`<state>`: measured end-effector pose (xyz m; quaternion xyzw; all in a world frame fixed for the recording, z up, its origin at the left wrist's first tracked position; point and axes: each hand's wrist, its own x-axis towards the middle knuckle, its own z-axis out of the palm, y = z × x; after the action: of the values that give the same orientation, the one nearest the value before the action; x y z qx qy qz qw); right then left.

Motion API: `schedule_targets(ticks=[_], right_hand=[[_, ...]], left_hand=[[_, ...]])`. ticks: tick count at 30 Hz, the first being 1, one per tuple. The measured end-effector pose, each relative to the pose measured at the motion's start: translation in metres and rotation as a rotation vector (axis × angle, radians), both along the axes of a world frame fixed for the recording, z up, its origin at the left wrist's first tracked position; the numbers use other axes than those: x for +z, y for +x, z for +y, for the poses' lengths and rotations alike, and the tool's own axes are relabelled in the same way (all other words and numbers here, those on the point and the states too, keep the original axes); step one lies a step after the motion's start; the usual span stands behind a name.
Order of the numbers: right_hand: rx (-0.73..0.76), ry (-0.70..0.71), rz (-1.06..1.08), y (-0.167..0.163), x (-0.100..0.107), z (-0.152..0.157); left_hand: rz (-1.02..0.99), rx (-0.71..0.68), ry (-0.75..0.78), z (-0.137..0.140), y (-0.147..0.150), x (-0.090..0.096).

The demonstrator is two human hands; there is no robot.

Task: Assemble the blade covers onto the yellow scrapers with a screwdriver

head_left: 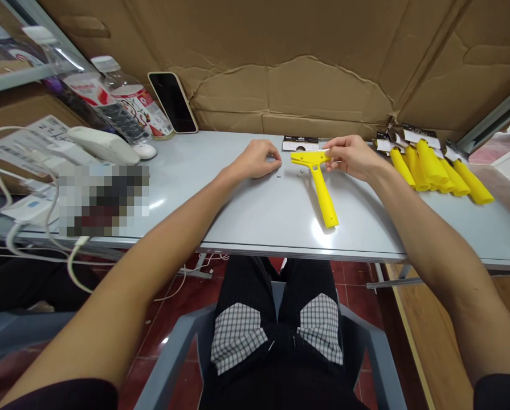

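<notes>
My right hand [349, 155] grips a yellow T-shaped scraper [322, 193] by the right end of its wide head. Its handle slants down toward the front of the table. My left hand [261, 159] rests on the tabletop left of the scraper, fingers curled and drawn together; whatever they pinch, if anything, is hidden. Just below those fingertips lies a tiny screw [278, 176]. A few small metal pieces [301, 172] sit by the scraper's head. Behind it is a black-and-white packaging card [300, 143].
Several packaged yellow scrapers [429, 165] are heaped at the right. On the left stand bottles [137, 105], a leaning phone [173, 102], a white mouse [145, 151] and white cables [52, 205]. Cardboard [289, 91] walls the back; the table's front edge [289, 252] is near my lap.
</notes>
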<state>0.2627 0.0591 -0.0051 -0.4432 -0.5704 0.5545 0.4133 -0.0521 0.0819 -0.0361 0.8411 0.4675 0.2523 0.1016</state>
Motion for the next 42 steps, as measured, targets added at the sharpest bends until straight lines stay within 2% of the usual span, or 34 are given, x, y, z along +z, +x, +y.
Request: schedule_targets(ticks=[4,6,8,10,12,14,18,26,34,42], right_hand=[[0.005,0.004,0.003,-0.004,-0.002,-0.002],[-0.003,0.004,0.004,-0.006,-0.001,-0.004],[-0.017,0.007,0.008,-0.009,0.001,-0.007],[-0.021,0.017,0.02,-0.011,0.003,-0.009],[-0.017,0.028,0.033,-0.012,0.004,-0.011],[-0.013,0.034,0.035,-0.014,0.004,-0.012],[-0.003,0.033,0.029,-0.016,0.003,-0.015],[0.051,-0.077,0.032,-0.021,0.006,-0.022],[0.029,-0.075,0.002,-0.023,0.006,-0.024],[0.015,-0.069,0.038,-0.025,0.009,-0.025]], left_hand=[[-0.054,0.033,-0.013,0.002,-0.001,0.0],[-0.197,0.074,-0.055,-0.002,0.005,0.004],[-0.418,0.098,-0.193,-0.009,0.013,0.01],[-0.603,0.062,-0.414,-0.02,0.023,0.017],[-0.66,0.017,-0.569,-0.03,0.031,0.022],[-0.683,-0.017,-0.633,-0.038,0.036,0.024],[-0.759,-0.005,-0.665,-0.044,0.038,0.024],[-0.771,0.017,-0.636,-0.046,0.037,0.026],[-0.729,0.012,-0.641,-0.04,0.033,0.026],[-0.695,0.026,-0.586,-0.035,0.025,0.029]])
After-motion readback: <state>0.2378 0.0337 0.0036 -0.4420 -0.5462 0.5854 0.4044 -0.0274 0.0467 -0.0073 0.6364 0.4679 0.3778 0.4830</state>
